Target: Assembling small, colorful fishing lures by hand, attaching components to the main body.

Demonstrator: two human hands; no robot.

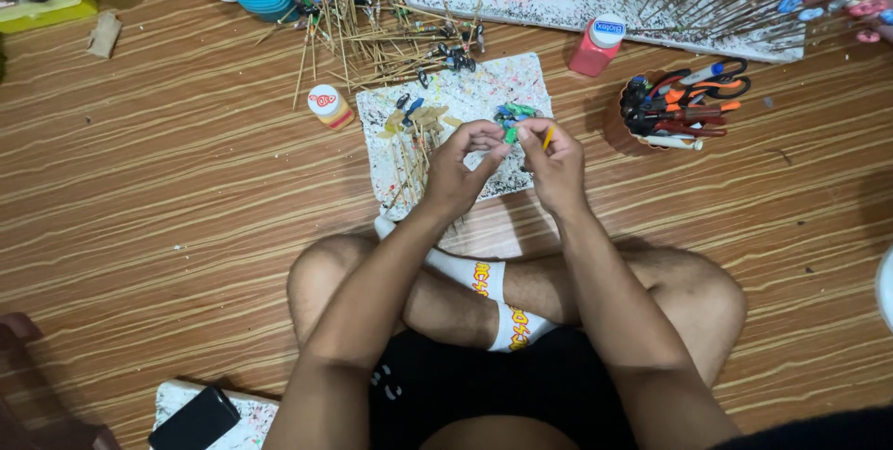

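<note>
Hands are meeting: left hand point(462, 166) pinching a small green-blue painted piece point(510, 121), right hand point(555, 164) gripping a thin yellow stick point(548, 138); a red white-capped plastic bottle point(596, 46) is standing at one o'clock.

Glossy wood-grain floor point(186, 180), paint-speckled matt board point(465, 97), thin wooden sticks point(363, 41), cloth socks point(484, 275).

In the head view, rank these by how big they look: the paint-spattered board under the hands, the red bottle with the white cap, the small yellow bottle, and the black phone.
1. Paint-spattered board, clearly largest.
2. Black phone, though it lies nearer the camera, so unsure.
3. Red bottle.
4. Small yellow bottle, looks close to the red one.
</note>
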